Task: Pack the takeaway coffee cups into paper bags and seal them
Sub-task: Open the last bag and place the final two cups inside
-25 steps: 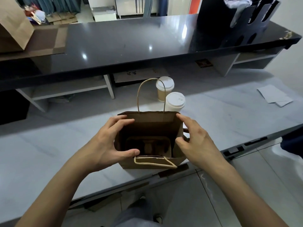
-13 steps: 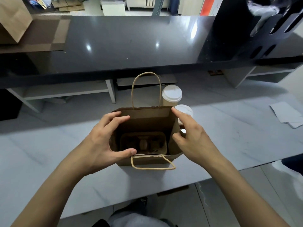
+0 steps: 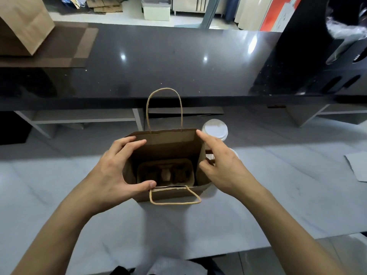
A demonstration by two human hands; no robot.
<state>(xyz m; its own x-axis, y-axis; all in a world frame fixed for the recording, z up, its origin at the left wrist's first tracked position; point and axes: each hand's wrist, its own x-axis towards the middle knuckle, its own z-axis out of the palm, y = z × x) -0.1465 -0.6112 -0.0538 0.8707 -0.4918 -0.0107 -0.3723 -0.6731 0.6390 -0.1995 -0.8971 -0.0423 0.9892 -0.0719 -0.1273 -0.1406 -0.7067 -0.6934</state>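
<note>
Left hand (image 3: pixel 111 171) grips the open paper bag (image 3: pixel 174 139) at nine o'clock; right hand (image 3: pixel 222 165), index extended, touches its three o'clock edge, cup (image 3: pixel 214 129) just behind.

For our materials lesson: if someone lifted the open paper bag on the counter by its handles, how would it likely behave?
The paper bag is probably floppy: both hands, left hand and right hand, hold its mouth open. It likely feels light, since only a cardboard cup tray sits inside. The thin cord handle may let it swing.
</note>
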